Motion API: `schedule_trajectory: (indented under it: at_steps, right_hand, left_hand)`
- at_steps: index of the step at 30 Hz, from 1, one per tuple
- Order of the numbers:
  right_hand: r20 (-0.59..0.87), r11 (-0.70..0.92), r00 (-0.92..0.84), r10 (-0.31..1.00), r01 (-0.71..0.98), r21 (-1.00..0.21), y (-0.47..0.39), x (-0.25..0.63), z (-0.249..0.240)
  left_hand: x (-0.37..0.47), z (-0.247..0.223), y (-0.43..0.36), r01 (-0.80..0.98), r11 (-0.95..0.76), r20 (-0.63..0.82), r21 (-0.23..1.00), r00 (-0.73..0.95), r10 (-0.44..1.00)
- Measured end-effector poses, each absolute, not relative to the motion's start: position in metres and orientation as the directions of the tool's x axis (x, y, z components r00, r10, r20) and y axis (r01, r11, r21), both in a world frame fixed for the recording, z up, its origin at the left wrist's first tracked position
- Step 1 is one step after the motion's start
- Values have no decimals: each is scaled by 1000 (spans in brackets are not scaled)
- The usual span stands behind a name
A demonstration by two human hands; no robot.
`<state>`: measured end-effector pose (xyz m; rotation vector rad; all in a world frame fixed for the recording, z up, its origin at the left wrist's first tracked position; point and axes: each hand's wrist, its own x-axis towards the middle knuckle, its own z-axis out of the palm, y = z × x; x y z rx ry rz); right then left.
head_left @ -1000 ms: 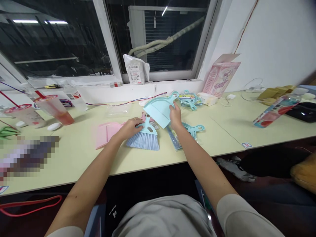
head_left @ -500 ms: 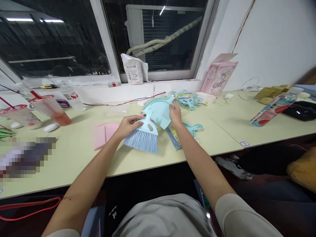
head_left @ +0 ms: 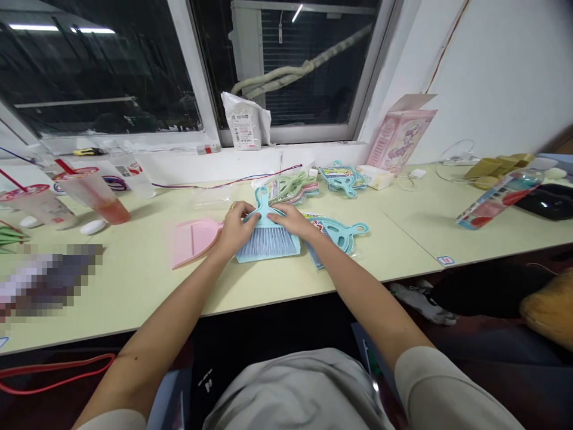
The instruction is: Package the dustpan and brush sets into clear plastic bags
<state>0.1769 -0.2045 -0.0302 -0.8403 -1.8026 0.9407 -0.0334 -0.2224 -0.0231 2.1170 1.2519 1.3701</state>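
Pink box (head_left: 400, 138) by window; 2 drink cups (head_left: 96, 197) far left.

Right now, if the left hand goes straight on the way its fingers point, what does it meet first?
The left hand points right across the blue brush. It would probably first meet the right hand, whose fingertips rest on the same brush; the gap between them is hard to judge.

Counts: 1 light-blue plastic brush-and-dustpan set (head_left: 267, 240), ctr; 1 pink plastic dustpan (head_left: 193, 239), 9 o'clock; 2 red-lidded drink cups (head_left: 92, 194) (head_left: 38, 205), far 9 o'clock; 1 pink carton (head_left: 400, 138), 2 o'clock; 2 hands (head_left: 236, 226) (head_left: 293, 220).
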Motion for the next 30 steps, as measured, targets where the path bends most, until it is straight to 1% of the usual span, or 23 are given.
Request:
schedule_trajectory:
  at_steps: [2,4,6,8,10,15,19,24,26,27,30]
  right_hand:
    - [388,458,-352,852,141,-878,-205,176,-30]
    - [373,439,-345,861,135,-888,-206,177,-30]
    - [365,431,-347,864,134,-892,-206,177,-29]
    - [369,437,-352,860,136,-889,-207,178,-28]
    - [374,442,-350,859,137,-887,-207,178,-28]
    - [370,433,-326,870,143,-890,-206,178,-26]
    - [363,424,-339,868,122,-898,-206,178,-27]
    - [307,347,-309,900,85,-934,-202,179,-29]
    - [267,284,-232,935,44,-958,-198,182,-31]
    - [248,252,-165,955,6,-968,-195,184,-31]
    - [207,221,98,974,-175,-959,-185,193,-32]
  left_hand:
    - [-32,-23,-221,403,-460,448,792,129,885]
    - [-32,-22,-220,321,-345,315,882,142,938]
    - [-33,-20,-220,271,-284,234,920,202,951]
    - [-35,-18,-220,247,-278,212,928,264,941]
    - [-35,-17,-220,238,-290,219,927,285,933]
    - [-34,-20,-219,223,-307,252,925,247,936]
    - [-32,-23,-219,248,-322,266,914,234,935]
    - [-32,-20,-219,292,-358,296,887,236,926]
    - [-37,-19,-215,349,-400,356,847,184,916]
    - [-41,-19,-212,377,-416,397,827,132,908]
    - [-56,-22,-201,446,-419,483,791,-35,875]
